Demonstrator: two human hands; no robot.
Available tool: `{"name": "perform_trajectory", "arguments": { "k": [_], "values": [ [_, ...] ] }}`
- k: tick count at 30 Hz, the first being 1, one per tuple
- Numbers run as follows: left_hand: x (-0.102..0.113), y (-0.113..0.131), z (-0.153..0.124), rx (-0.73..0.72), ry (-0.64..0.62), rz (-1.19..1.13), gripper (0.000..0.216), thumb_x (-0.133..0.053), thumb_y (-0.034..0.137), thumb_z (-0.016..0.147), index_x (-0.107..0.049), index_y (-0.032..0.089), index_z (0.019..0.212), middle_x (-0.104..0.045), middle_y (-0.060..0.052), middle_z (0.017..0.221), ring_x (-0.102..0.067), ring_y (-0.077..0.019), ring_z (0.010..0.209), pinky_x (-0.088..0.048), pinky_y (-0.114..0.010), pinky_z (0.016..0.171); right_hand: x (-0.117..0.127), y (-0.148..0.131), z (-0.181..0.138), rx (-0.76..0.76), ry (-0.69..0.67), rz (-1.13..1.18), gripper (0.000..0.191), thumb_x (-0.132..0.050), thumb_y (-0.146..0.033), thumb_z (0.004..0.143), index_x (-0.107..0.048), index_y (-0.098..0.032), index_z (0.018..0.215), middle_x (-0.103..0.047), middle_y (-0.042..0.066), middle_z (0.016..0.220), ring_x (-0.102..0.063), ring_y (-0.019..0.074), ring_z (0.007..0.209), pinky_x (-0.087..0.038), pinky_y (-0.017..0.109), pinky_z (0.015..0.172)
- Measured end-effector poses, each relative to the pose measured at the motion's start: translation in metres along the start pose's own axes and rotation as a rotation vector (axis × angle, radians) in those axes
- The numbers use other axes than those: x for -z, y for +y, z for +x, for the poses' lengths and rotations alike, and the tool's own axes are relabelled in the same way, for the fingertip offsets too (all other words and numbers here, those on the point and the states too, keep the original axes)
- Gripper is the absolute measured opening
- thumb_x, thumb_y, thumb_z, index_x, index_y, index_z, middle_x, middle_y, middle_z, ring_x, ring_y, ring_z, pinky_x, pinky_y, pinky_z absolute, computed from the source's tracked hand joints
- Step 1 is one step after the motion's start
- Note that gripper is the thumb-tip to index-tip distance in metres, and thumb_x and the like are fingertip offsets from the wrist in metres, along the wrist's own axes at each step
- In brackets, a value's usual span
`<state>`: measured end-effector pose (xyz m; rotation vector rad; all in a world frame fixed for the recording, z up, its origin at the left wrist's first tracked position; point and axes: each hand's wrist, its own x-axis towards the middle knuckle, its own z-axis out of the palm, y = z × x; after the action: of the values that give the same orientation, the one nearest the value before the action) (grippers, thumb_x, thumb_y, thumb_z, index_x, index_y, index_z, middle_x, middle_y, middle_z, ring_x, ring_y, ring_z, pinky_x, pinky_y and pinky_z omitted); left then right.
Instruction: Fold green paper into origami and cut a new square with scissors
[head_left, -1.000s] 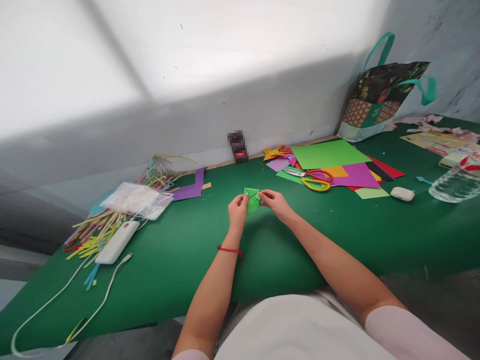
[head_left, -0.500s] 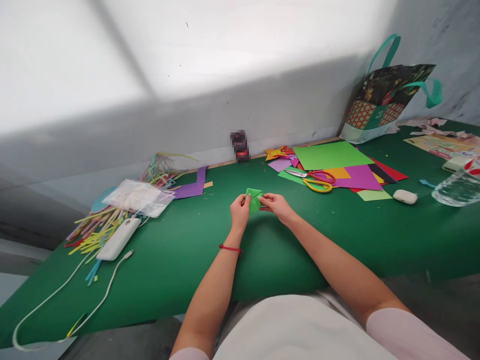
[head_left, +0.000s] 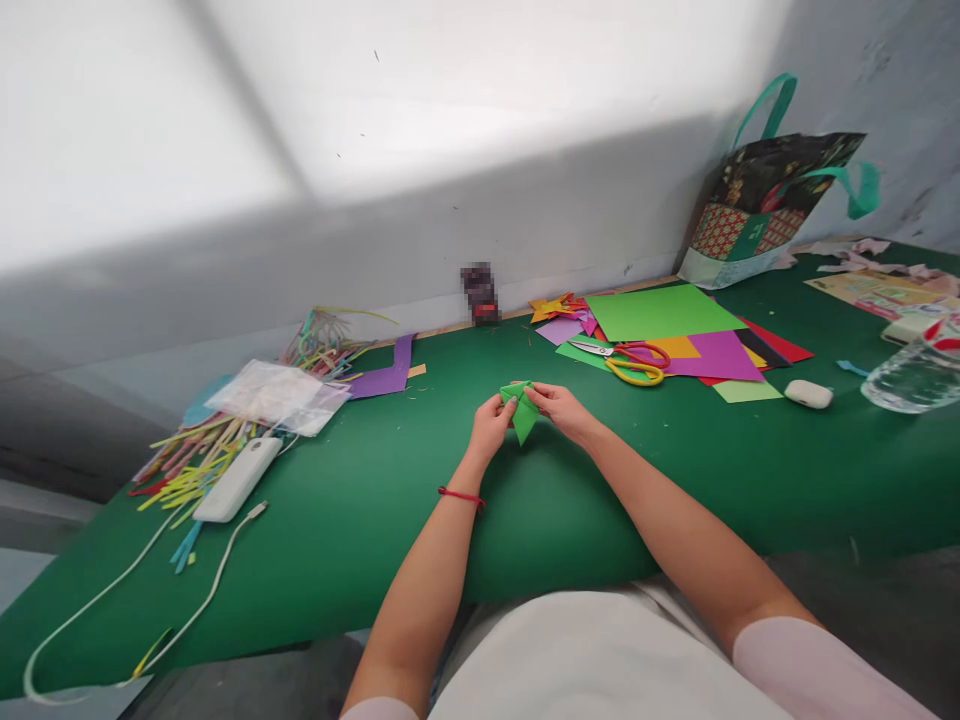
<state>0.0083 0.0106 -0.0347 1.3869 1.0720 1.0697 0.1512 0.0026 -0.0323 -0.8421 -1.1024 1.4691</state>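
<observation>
Between both hands is a folded piece of bright green paper (head_left: 525, 424), held just above the green tabletop with a pointed end hanging toward me. My left hand (head_left: 493, 422) pinches its left side, thumb on the front face. My right hand (head_left: 559, 408) grips the upper right side, fingertips near the left thumb. The fingers behind the paper are partly hidden. Beyond the right hand lie scissors (head_left: 637, 362) with red and yellow handles, resting on coloured paper sheets (head_left: 667, 312).
To the left are a plastic bag (head_left: 274, 395), paper strips (head_left: 191, 480), a white power bank (head_left: 238, 480) and its cable (head_left: 217, 575). At right stand a patterned tote bag (head_left: 757, 220) and a clear water container (head_left: 911, 375). A white case (head_left: 808, 393) lies nearer.
The green paper has turned in my hands, so a point now hangs downward. Both hands have shifted slightly to the right and sit closer together.
</observation>
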Motion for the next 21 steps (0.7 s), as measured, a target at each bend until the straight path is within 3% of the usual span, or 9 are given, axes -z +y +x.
{"name": "perform_trajectory", "arguments": {
  "k": [3, 6, 8, 14, 21],
  "values": [
    [0.001, 0.001, -0.001, 0.061, -0.135, -0.034, 0.042, -0.066, 0.052, 0.068, -0.064, 0.015, 0.085, -0.068, -0.006, 0.069, -0.064, -0.0192, 0.064, -0.052, -0.032, 0.059, 0.004, -0.004, -0.002, -0.075, -0.078, 0.043, 0.046, -0.073, -0.053, 0.061, -0.070, -0.019, 0.092, -0.070, 0.004, 0.083, -0.061, 0.0150, 0.071, -0.049, 0.029, 0.069],
    [0.004, 0.001, -0.004, 0.102, -0.267, -0.040, 0.047, -0.064, 0.058, 0.068, -0.065, 0.014, 0.084, -0.069, -0.008, 0.069, -0.066, -0.0217, 0.063, -0.053, -0.034, 0.061, 0.008, -0.009, -0.005, -0.141, -0.163, 0.069, 0.049, -0.072, -0.052, 0.063, -0.069, -0.019, 0.099, -0.069, 0.004, 0.081, -0.054, 0.0105, 0.057, -0.043, 0.023, 0.050],
    [0.005, 0.002, -0.005, 0.112, -0.310, -0.030, 0.048, -0.062, 0.060, 0.068, -0.065, 0.015, 0.084, -0.069, -0.009, 0.066, -0.067, -0.0224, 0.061, -0.052, -0.034, 0.059, 0.010, -0.011, -0.006, -0.168, -0.214, 0.088, 0.049, -0.073, -0.051, 0.062, -0.068, -0.019, 0.099, -0.069, 0.004, 0.080, -0.052, 0.0100, 0.055, -0.041, 0.022, 0.046],
    [0.005, 0.002, -0.005, 0.136, -0.317, -0.007, 0.044, -0.062, 0.058, 0.070, -0.064, 0.016, 0.083, -0.068, -0.006, 0.061, -0.066, -0.0214, 0.057, -0.052, -0.033, 0.057, 0.010, -0.010, -0.005, -0.173, -0.212, 0.097, 0.041, -0.076, -0.048, 0.059, -0.070, -0.018, 0.085, -0.064, 0.000, 0.068, -0.052, 0.0098, 0.055, -0.042, 0.020, 0.045],
    [0.003, 0.001, -0.005, 0.115, -0.288, -0.002, 0.039, -0.062, 0.055, 0.071, -0.061, 0.017, 0.079, -0.067, -0.005, 0.058, -0.065, -0.0200, 0.053, -0.052, -0.032, 0.056, 0.009, -0.008, -0.005, -0.147, -0.184, 0.074, 0.040, -0.077, -0.049, 0.057, -0.071, -0.018, 0.082, -0.064, 0.000, 0.069, -0.054, 0.0104, 0.058, -0.044, 0.021, 0.048]
  ]
}}
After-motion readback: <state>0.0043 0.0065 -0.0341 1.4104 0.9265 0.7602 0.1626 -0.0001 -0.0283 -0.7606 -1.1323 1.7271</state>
